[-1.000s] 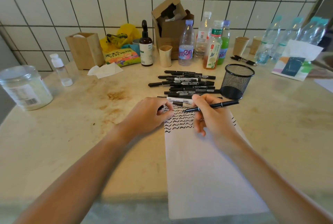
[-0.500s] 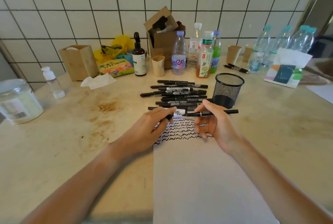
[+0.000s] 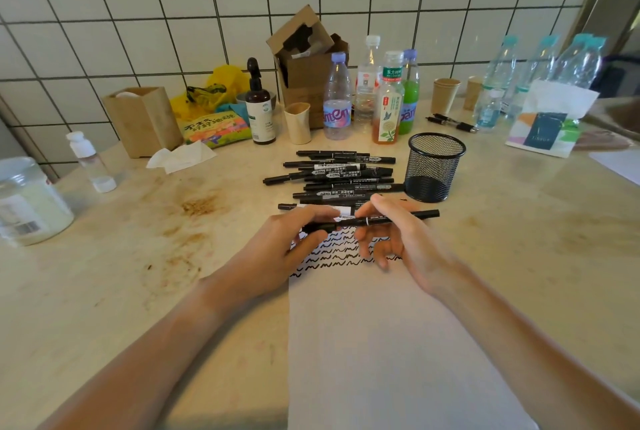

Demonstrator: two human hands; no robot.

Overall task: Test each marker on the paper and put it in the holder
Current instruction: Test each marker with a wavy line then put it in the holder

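A white tiled wall backs the pale stone counter (image 3: 502,256) where we work, its surface stained brown to the left. Before us lies a white sheet of paper (image 3: 381,343), its far end covered in rows of black squiggles (image 3: 332,256). We hold one black marker (image 3: 398,217) level above those squiggles, its long body lying left to right. Our right hand (image 3: 398,239) pinches its middle between thumb and forefinger, the other fingers loosely curled below. Our left hand (image 3: 287,246) grips the marker's left end with curled fingers, the thumb underneath. Just beyond our hands a pile of black markers (image 3: 343,177) lies on the counter. To the right of that pile, touching none of them that we can make out, the black mesh holder (image 3: 434,166) stands upright. Behind it along the wall stand drink bottles (image 3: 388,100), a torn cardboard box (image 3: 308,62) and paper cups (image 3: 445,94).
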